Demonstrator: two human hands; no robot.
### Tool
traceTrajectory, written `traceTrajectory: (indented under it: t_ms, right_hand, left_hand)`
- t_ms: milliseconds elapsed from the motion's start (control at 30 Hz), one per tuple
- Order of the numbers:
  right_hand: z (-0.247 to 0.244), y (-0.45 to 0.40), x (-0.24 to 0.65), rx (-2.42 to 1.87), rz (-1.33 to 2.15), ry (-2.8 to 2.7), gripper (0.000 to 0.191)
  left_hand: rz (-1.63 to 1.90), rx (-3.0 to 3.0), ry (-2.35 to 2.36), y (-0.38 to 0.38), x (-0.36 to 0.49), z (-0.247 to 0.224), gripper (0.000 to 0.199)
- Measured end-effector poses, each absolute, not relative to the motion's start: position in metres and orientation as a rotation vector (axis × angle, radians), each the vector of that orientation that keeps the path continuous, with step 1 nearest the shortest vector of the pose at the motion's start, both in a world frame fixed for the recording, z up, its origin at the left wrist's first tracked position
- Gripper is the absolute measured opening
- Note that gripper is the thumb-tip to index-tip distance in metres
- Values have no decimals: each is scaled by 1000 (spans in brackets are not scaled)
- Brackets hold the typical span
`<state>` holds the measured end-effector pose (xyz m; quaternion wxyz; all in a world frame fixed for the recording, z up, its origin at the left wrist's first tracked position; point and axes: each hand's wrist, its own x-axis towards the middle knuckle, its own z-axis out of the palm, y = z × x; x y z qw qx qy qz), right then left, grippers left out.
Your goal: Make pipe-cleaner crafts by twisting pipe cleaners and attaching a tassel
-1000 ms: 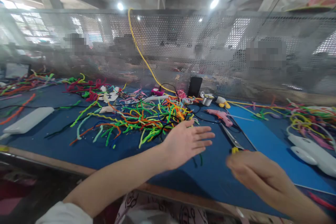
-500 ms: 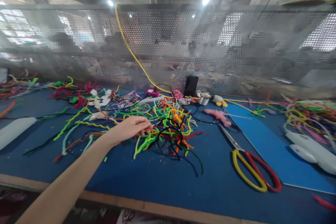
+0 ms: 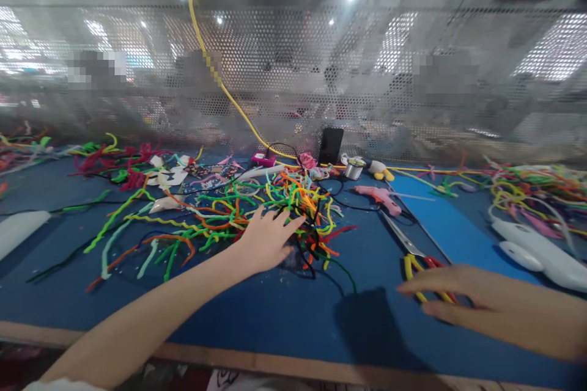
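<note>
My left hand [image 3: 266, 241] rests over the front of a tangled pile of colourful pipe cleaners [image 3: 238, 211], its fingers spread. Black, green, orange and yellow strands show around the fingertips. At the right, my right hand [image 3: 452, 296] hovers above the table with thumb and fingers apart. Beneath and behind it lie large scissors [image 3: 408, 238] with one yellow and one red handle, partly covered by the hand. Nothing shows between the fingers of either hand.
Behind the scissors lies a pink glue gun [image 3: 378, 195]. A wire spool [image 3: 354, 168] and a black phone [image 3: 331, 145] stand near the perforated metal screen [image 3: 284, 79]. White plastic devices [image 3: 541, 253] sit at the right. A wooden edge [image 3: 229, 359] borders the blue table's front.
My left hand has moved right and its fingers have spread over the pile. My right hand has come in from the right, over the scissors' handles. The view has shifted slightly.
</note>
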<state>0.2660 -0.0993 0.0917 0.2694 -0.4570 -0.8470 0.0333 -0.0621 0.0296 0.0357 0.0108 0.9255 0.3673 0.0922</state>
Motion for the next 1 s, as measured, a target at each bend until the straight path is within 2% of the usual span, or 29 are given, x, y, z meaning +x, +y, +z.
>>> traceTrajectory:
  t_ms: [133, 233, 333, 400, 600, 767, 900, 1000]
  right_hand:
    - [104, -57, 242, -1338, 103, -2250, 43]
    - [109, -38, 250, -1449, 273, -2324, 39]
    - [111, -26, 269, -1611, 622, -2480, 33]
    - [110, -21, 278, -1723, 672, -2456, 33]
    - [95, -13, 275, -1768, 553, -2409, 32]
    - [75, -16, 245, -1710, 423, -2494, 26]
    - [66, -22, 210, -1584, 404, -2464, 17]
    - [59, -27, 181, -1407, 223, -2467, 18]
  left_hand:
    - [69, 2925, 1334, 41, -67, 29, 40]
    - [-12, 2978, 1421, 51, -87, 31, 29]
    - [-97, 3000, 1527, 63, -112, 33, 31]
    - [-135, 2996, 1615, 72, -128, 33, 34]
    - [-166, 2957, 1676, 92, -151, 33, 43]
    - [-70, 2958, 1603, 89, -148, 28, 40]
    - [-65, 2958, 1594, 86, -146, 24, 38]
    - [-46, 2978, 1575, 85, -147, 22, 40]
